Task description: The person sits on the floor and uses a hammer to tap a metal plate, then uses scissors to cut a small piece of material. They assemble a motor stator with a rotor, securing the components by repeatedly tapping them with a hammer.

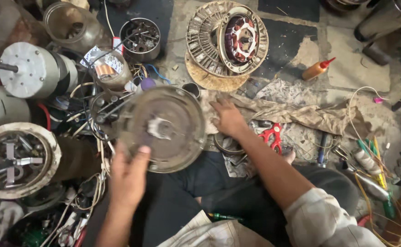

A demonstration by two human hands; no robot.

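The left hand (128, 176) grips the near rim of a round metal cover (164, 129), thumb on top and fingers beneath, holding it tilted above the lap, just left of centre. The cover looks like a dusty cast end plate with a raised hub in the middle (its outline is blurred, so fine detail is hard to read). It is likely stiff and fairly heavy for one hand, and the grime may make the rim slippery; the rim is the natural hold, since the hub offers little purchase.

The right hand (228, 117) lies flat and spread on a crumpled brown cloth (296, 112), holding nothing. Red scissors (271, 136) lie just beside the wrist, with pens and wire spools further right.

Room is tight on the left: a tangle of wires (90, 183) and an open motor housing (15, 160) crowd the cover's edge, and a grey motor (31, 71) sits beyond. Farther off, a wound stator (228, 39) leans on the floor, with an orange bottle (317, 69) to its right. The freest space lies over the cloth.
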